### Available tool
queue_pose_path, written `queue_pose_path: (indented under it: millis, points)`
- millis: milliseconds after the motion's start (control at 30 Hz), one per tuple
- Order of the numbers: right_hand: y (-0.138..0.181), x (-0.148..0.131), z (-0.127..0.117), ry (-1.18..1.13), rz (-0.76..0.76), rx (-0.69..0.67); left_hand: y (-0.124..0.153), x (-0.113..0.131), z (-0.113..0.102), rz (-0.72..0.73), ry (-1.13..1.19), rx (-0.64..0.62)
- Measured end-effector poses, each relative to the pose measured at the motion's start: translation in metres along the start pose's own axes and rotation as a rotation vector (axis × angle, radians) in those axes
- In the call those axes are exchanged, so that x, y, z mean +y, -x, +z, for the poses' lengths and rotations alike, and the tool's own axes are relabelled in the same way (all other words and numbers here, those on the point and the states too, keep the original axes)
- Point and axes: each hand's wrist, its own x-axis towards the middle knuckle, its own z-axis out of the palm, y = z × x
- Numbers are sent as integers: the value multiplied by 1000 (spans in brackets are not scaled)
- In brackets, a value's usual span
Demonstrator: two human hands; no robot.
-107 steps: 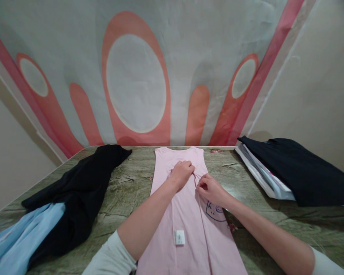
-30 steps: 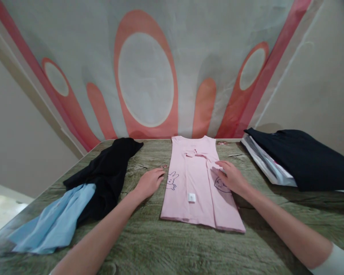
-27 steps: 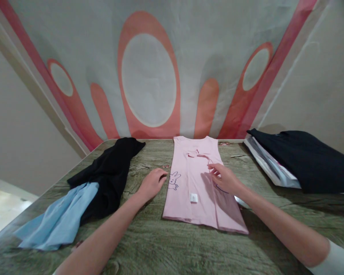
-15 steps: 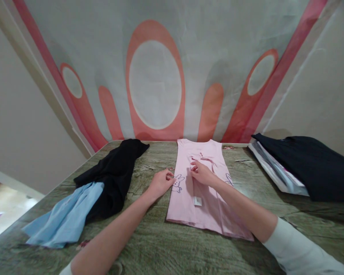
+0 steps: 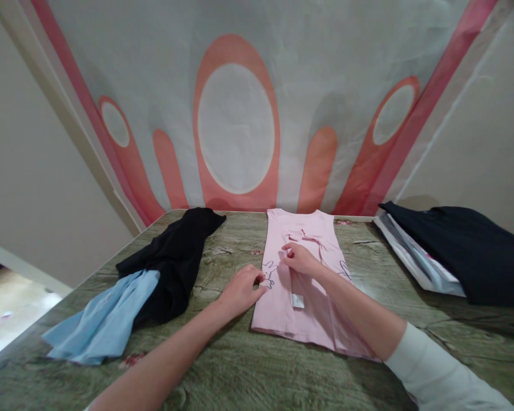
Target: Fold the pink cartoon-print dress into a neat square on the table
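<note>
Tautness counts: left hand (image 5: 242,289) pinches the pink sleeveless cotton garment's (image 5: 274,308) side edge, right hand (image 5: 300,260) pinches its middle.

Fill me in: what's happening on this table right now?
A person is working on a pink garment spread flat on the table. The left hand touches its left edge by the bunny print, and the right hand rests on its middle. Whether either hand is gripping the fabric is unclear. A black garment and a light blue cloth lie to the left.
</note>
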Motion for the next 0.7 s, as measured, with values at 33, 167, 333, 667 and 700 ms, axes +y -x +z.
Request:
queue_pose_path:
  millis: [33,167,333,667,700]
  points:
    - [-1,-1,0,3,21,-11,-2,-4,0,-19,13,11]
    - [-5,-6,4,-8,111,-46,-26,-19,4,-108,80,31]
    - [2,-9,15,-8,169,90,-67,-26,7,-233,15,70]
    - [15,-13,19,0,107,271,-81,-13,11,-402,-193,33]
    - [14,-12,19,1,107,278,-81,-13,10,-398,-193,26]
